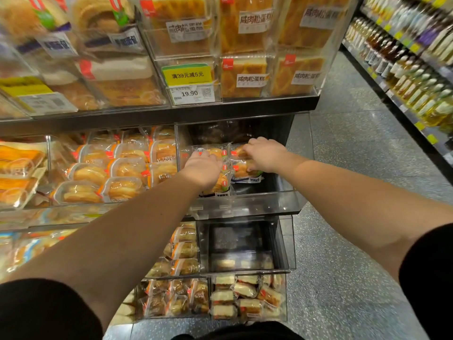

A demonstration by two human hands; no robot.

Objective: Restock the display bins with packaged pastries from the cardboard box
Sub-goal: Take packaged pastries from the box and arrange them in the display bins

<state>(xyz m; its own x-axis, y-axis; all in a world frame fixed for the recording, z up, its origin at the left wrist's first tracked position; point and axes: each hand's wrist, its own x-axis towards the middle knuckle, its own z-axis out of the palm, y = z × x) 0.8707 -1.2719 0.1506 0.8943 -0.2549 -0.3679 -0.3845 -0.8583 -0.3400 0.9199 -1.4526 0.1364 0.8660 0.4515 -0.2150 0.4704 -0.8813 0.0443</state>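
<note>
Nearest the camera: black sleeves (44, 307) at both lower corners, bare forearms reaching forward into the shelving.

Bottom tier: clear bin (247, 298) packed with wrapped sandwich-type cakes, next to it on the left a bin of darker wrapped pastries (176, 298). One tier up, a clear bin (245, 244) with dark inside, only a low row of pale packs along its front; left of it, stacked wrapped buns (183, 251).

Middle tier, right end: the clear display bin (245, 204) being filled. Both hands are inside it. Left hand (203, 168) palm down over a packaged pastry (218, 185) standing at the front left of the bin, fingers curled down over its top, grasping it. Right hand (264, 155) just beside, on a second packaged pastry (245, 170) further right and back, fingers bent around its upper edge, thumb at the lower side, grasping it. The two packs touch each other. Back of this bin is dark, blurry wrapped items there, cannot tell what.

Left of that bin: a full bin of tray-packed golden buns (117, 173), then orange-wrapped packs (17, 168) at far left.

Upper shelf: big bagged cakes with white Chinese labels (250, 77), a yellow promo tag (187, 74) above a price tag (192, 94) reading 19.90. Upper left bags blurred.

Far right: grey speckled floor (355, 143) of the aisle, shelves of bottles (416, 57) beyond it.
</note>
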